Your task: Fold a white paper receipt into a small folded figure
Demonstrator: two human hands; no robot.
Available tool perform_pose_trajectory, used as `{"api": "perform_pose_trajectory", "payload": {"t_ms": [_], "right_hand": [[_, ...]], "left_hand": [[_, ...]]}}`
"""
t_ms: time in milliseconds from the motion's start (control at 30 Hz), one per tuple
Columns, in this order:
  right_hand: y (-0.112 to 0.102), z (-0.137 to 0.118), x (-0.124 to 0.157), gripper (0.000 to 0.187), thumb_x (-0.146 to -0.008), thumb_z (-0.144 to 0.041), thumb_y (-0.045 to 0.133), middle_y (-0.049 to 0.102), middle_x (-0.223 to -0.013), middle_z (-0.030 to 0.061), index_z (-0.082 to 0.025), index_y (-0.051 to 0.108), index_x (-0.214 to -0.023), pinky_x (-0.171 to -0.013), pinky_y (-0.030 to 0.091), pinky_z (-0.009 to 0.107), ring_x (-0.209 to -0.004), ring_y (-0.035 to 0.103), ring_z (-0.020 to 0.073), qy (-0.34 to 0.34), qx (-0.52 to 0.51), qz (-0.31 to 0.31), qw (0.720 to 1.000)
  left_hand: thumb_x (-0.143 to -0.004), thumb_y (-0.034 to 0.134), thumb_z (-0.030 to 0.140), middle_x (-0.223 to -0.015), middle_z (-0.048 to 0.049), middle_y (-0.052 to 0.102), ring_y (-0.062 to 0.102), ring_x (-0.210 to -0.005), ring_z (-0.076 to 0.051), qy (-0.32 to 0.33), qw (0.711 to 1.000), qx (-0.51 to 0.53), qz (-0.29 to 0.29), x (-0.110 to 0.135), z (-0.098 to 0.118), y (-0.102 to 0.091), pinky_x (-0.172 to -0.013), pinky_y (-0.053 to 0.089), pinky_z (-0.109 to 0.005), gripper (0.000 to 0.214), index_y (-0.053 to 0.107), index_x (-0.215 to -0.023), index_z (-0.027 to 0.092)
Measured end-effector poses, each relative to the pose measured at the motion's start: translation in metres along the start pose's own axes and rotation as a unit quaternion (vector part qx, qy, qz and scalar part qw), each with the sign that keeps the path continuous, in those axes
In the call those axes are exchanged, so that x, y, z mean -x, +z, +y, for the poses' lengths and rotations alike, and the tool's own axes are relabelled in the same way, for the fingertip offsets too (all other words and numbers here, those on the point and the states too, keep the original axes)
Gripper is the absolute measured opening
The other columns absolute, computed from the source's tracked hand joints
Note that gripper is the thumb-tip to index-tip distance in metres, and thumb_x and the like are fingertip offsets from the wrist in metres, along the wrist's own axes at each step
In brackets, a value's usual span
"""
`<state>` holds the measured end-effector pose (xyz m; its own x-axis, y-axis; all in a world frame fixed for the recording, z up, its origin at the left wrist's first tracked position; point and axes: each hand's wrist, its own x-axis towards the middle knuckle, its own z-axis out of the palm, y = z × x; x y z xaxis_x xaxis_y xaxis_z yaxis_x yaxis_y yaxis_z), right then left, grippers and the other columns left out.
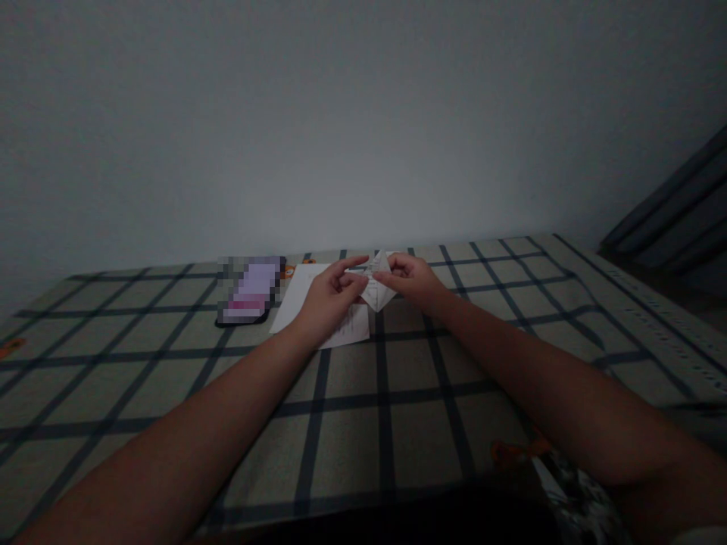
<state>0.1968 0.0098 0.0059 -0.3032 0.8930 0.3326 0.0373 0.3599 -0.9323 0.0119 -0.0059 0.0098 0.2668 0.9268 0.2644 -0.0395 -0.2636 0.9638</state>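
Between my two hands is a small folded piece of paper (379, 295), white with printed lines, in a pointed diamond shape. My left hand (331, 294) grips its left side with the thumb in front and the index finger stretched along the top. On the other side, my right hand (413, 280) pinches the paper between thumb and curled fingers. A flat white sheet (292, 299) with some print lies on the cloth beneath my left hand, partly covered by it.
A phone (250, 291) with a lit, blurred screen lies left of the sheet. The checked cloth (352, 424) covers the surface up to a plain grey wall (363, 129). Dark folded fabric (675, 197) hangs at the right.
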Motion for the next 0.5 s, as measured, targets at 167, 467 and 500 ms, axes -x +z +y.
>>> {"api": "perform_pose_trajectory", "payload": {"t_ms": [167,467,500], "right_hand": [[0.0008,-0.0002,-0.0006,0.032,-0.075,-0.045,0.069,0.053,-0.067,-0.0027,-0.02,0.05,-0.076,-0.055,0.04,0.024,-0.063,0.051,0.0117,-0.009,0.006,-0.007,1.0],[0.001,0.0028,-0.0039,0.025,-0.073,-0.036,0.07,0.058,-0.077,-0.0007,-0.018,0.057,-0.083,-0.066,0.046,0.026,-0.071,0.056,0.0122,-0.012,-0.012,-0.02,1.0],[0.0011,0.0025,-0.0041,0.025,-0.073,-0.035,0.071,0.059,-0.078,-0.0003,-0.018,0.058,-0.086,-0.067,0.046,0.026,-0.072,0.056,0.012,-0.017,-0.013,-0.018,1.0]], "left_hand": [[-0.077,0.071,0.03,-0.071,-0.0002,0.066,0.061,-0.063,-0.012,0.008,1.0,-0.008,0.001,-0.0003,-0.0008,-0.0021,-0.065,0.051,-0.025,0.049,0.061,-0.123,0.017],[-0.077,0.068,0.034,-0.083,-0.0043,0.07,0.062,-0.073,-0.016,0.004,0.998,-0.058,0.036,-0.0011,-0.0028,-0.0004,-0.064,0.053,-0.027,0.03,0.071,-0.101,0.016],[-0.077,0.068,0.034,-0.082,-0.0038,0.07,0.061,-0.072,-0.016,0.004,0.997,-0.063,0.045,-0.0017,-0.0029,-0.0006,-0.063,0.052,-0.027,0.028,0.071,-0.099,0.017]]}}
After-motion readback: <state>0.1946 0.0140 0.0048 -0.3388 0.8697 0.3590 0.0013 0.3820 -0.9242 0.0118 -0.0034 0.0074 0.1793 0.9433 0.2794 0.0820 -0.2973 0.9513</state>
